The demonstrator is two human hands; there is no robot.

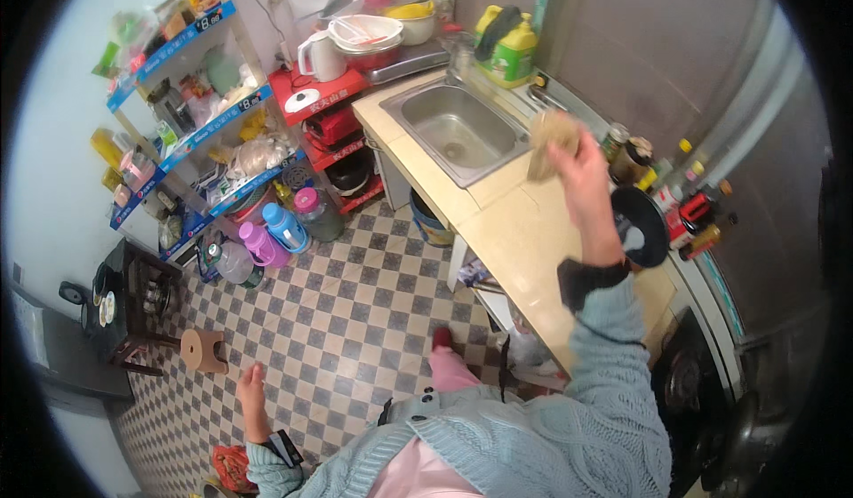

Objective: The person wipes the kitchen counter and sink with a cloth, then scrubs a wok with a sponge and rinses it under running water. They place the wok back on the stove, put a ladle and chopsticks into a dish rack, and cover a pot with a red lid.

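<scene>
My right hand (585, 168) is raised over the beige countertop (516, 225), fingers closed around a tan cloth or pad (550, 138); motion blurs it, so its exact kind is unclear. Just left of it in the picture lies the stainless steel sink (460, 125), whose basin shows a drain and no dishes. A black bowl or pan (636, 225) is partly hidden behind my right wrist. My left hand (251, 388) hangs low over the checkered floor (373, 318), away from the counter, loosely curled with no object visible in it.
Yellow-green jugs (510, 48) stand behind the sink. Several condiment bottles (693, 205) line the wall, near a black stove (686, 371). Thermoses (286, 228) stand below a loaded shelf rack (206, 131). A small stool (203, 351) and a dark table (120, 305) are at left.
</scene>
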